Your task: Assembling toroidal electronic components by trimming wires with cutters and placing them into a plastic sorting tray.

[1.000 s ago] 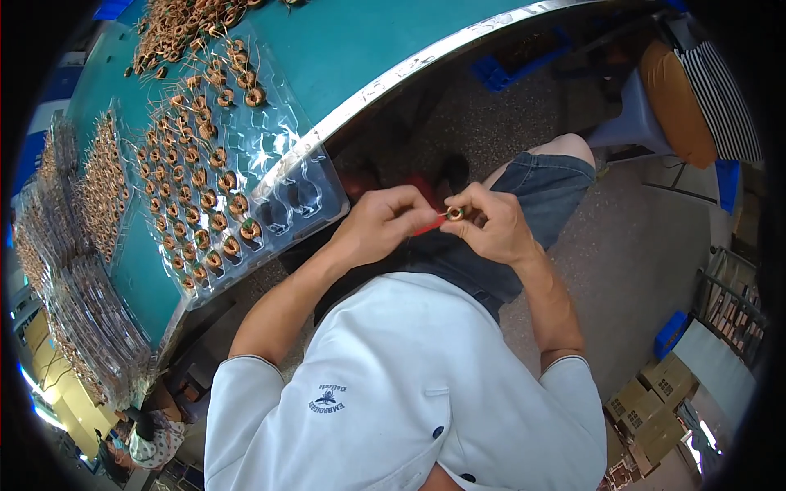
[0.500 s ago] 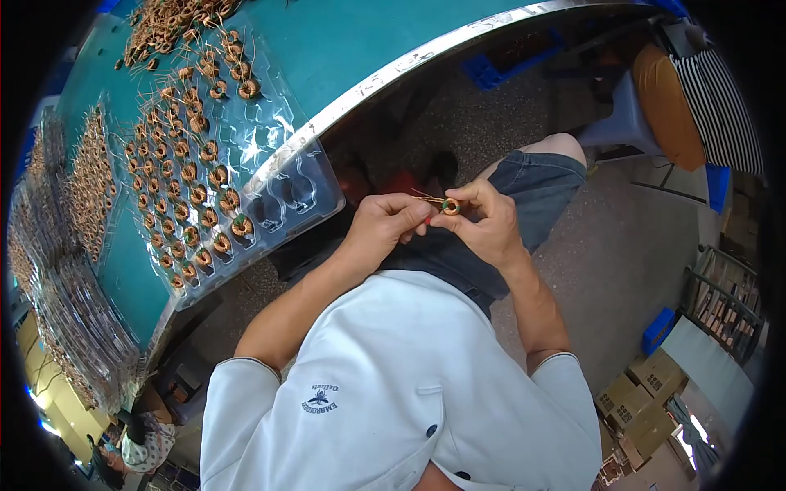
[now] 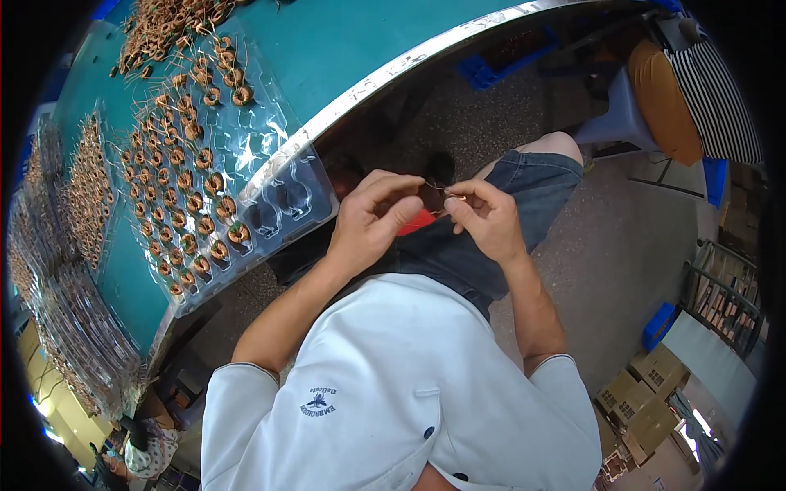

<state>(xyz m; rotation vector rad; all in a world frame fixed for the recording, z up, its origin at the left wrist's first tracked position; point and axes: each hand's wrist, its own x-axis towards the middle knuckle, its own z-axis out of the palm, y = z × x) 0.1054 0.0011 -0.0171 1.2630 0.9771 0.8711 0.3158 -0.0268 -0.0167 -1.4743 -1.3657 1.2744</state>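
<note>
Over my lap, my right hand pinches a small copper-wound ring coil between thumb and fingers. Most of the coil is covered by the fingertips. Thin wire leads stick out from it to the left. My left hand is just left of these leads, thumb and forefinger apart; whether a wire tip touches the forefinger is hard to make out. Beyond my left hand, a clear plastic tray overhangs the table edge. Rows of similar coils stand in its pockets, several with green on them.
On the green table lies a heap of loose coils. Stacked filled trays stand at the far left. A red thing shows below my hands. Another person sits on a stool at right; cardboard boxes are behind.
My left hand has come off the coil and moved slightly left, its fingers parting. The coil stays in my right hand but has turned, and less of its ring shows.
</note>
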